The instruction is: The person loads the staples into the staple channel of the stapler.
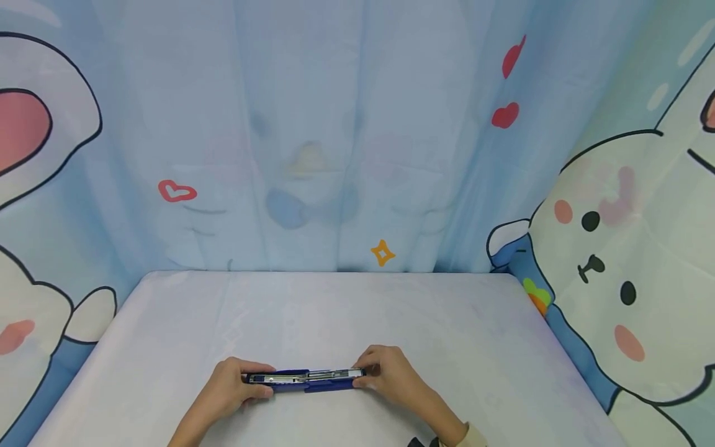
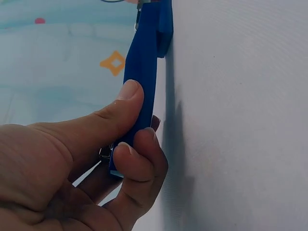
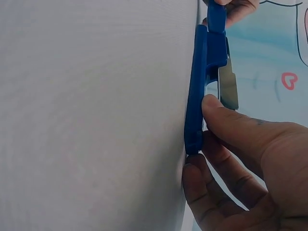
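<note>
Pale tabletop (image 1: 357, 316) spreading below blue curtain (image 1: 391, 81). I'm seeing opened blue stapler (image 1: 304, 380) toward six o'clock, left hand (image 1: 231, 385) pinching nine-o'clock end, right hand (image 1: 393, 375) pinching three-o'clock end; fearing uneven pressure straining middle joint (image 3: 216, 52).

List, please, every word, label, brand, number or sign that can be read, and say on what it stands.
No words, labels, brands or numbers can be read.
Blue stapler: no lettering visible.
Backdrop: drawn pictures only, including hearts and a star.
Right hand: small dark mark, right wrist view, too blurred to read.
</note>
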Demonstrator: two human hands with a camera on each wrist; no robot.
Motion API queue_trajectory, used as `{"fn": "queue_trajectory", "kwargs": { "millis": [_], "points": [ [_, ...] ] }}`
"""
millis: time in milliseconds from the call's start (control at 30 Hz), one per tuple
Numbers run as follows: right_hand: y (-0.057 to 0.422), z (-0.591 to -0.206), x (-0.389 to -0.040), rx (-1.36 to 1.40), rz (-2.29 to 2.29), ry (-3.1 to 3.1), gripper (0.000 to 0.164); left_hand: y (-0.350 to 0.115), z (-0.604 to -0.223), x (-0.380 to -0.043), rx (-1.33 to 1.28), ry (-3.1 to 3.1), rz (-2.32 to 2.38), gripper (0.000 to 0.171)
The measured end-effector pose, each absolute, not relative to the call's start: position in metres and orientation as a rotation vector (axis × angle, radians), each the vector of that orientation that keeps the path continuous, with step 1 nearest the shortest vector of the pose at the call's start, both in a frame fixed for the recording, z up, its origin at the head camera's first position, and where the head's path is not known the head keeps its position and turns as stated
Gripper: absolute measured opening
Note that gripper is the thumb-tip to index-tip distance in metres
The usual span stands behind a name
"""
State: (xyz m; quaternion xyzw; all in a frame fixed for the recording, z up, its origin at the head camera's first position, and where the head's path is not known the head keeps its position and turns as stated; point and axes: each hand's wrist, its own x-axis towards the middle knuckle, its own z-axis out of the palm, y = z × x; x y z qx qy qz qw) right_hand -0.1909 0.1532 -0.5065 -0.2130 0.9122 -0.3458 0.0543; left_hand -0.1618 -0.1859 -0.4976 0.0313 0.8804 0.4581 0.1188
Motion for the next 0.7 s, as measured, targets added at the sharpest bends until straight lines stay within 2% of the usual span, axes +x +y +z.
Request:
{"fn": "queue_trajectory", "kwargs": {
  "millis": [700],
  "points": [
    [0.152, -0.506, -0.190, -0.677, -1.022, 2.800, 0.016, -0.177, -0.482, -0.162, 0.001, 2.605, 1.247, 0.036]
  ]
}}
